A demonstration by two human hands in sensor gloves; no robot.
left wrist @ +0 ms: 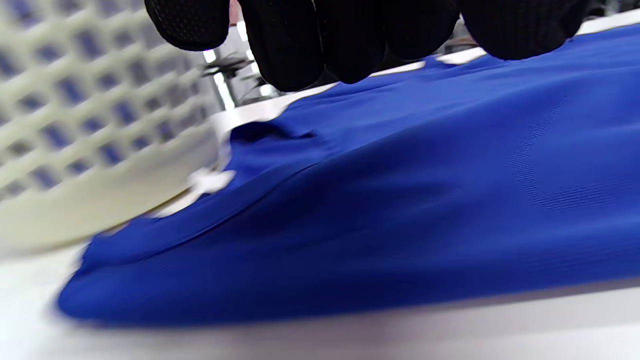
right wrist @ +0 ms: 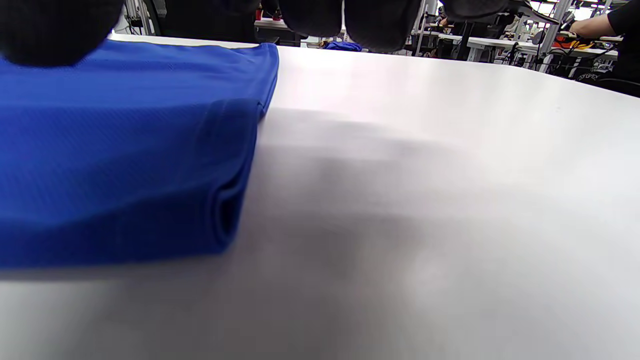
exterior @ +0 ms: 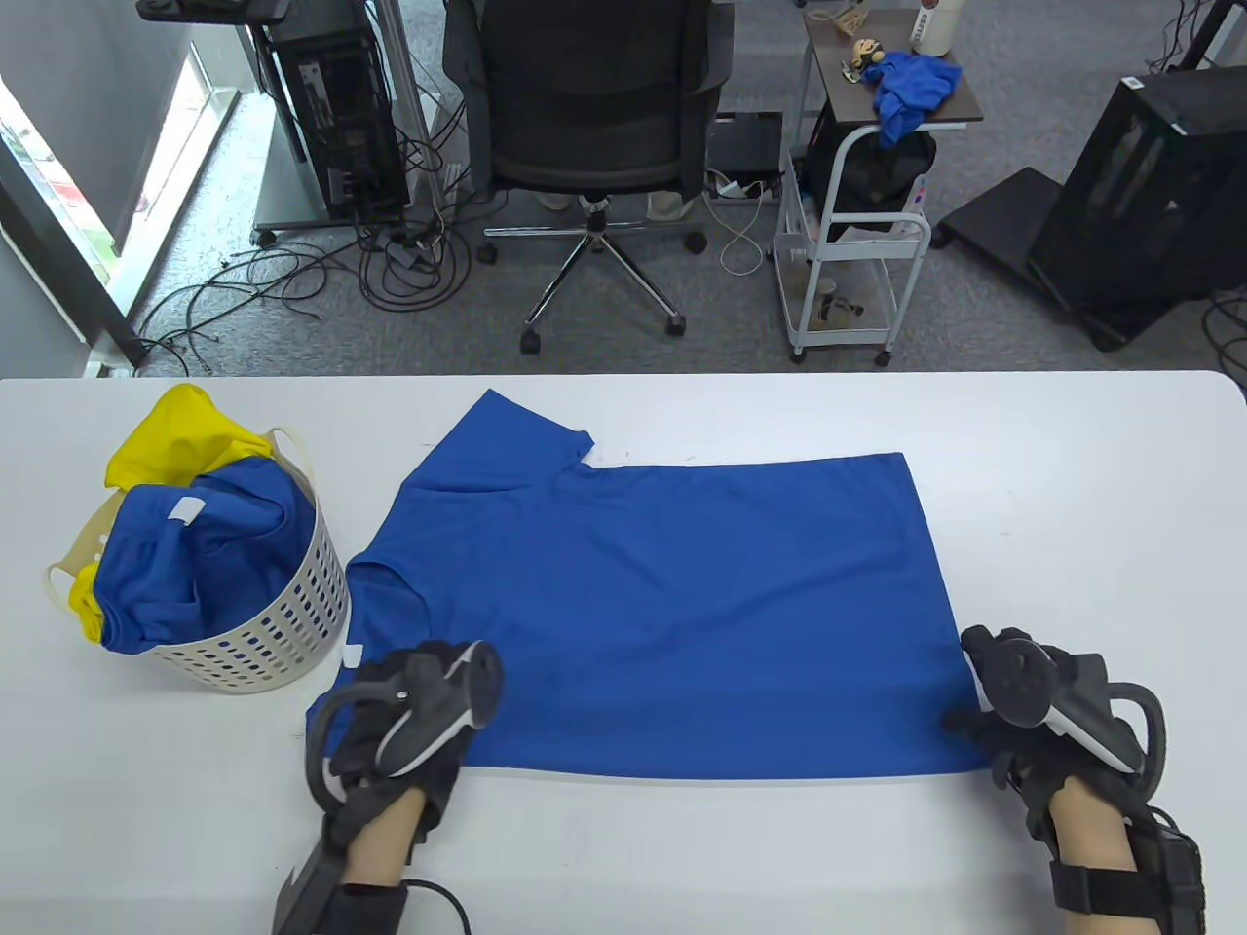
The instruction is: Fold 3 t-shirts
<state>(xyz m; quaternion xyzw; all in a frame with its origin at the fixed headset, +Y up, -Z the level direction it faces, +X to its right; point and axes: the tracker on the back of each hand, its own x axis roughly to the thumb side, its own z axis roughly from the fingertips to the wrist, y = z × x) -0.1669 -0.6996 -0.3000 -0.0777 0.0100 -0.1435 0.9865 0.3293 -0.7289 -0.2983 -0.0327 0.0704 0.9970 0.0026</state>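
A blue t-shirt (exterior: 662, 604) lies spread on the white table (exterior: 1072, 487), collar to the left and hem to the right, its near edge a fold. My left hand (exterior: 390, 701) rests over the near-left corner by the collar. In the left wrist view its fingertips (left wrist: 320, 40) hang just above the fabric (left wrist: 400, 200) with nothing between them. My right hand (exterior: 1013, 711) sits at the near-right hem corner. In the right wrist view that corner (right wrist: 115, 165) lies flat on the table, with the fingertips (right wrist: 380, 20) above it. A white basket (exterior: 273, 633) at the left holds a blue shirt (exterior: 205, 555) and a yellow shirt (exterior: 180, 438).
The basket wall (left wrist: 75, 125) stands close to the left of my left hand. Bare table (right wrist: 425, 175) lies to the right of the shirt and along the near edge. Beyond the far edge are an office chair (exterior: 594, 117) and a cart (exterior: 857, 214) with a blue cloth (exterior: 911, 88).
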